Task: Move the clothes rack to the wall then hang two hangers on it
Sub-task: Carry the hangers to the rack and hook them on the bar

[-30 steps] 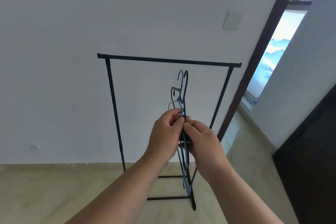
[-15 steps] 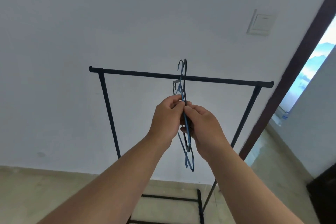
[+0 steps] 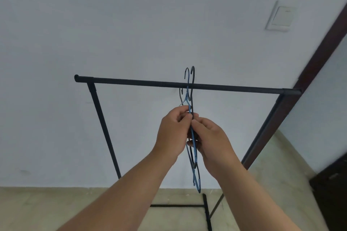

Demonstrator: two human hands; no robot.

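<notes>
A black clothes rack [image 3: 142, 82] stands against the white wall, its top bar running across the middle of the view. Both hands hold a blue hanger [image 3: 195, 172] and a black hanger [image 3: 192, 73] edge-on, pressed together. My left hand [image 3: 173, 133] pinches them from the left and my right hand [image 3: 210, 140] from the right, just below the bar. The two hooks reach above the bar right of its middle; whether they rest on it I cannot tell.
A light switch [image 3: 281, 16] is on the wall at the upper right. A dark brown door frame [image 3: 319, 58] runs beside the rack's right end. Dark furniture [image 3: 332, 184] stands at the lower right. Beige tiled floor [image 3: 37, 208] lies below.
My hands have carried the two hangers closer to the rack and upward; the hooks rose from under the bar to just above it. The rack looms larger in view.
</notes>
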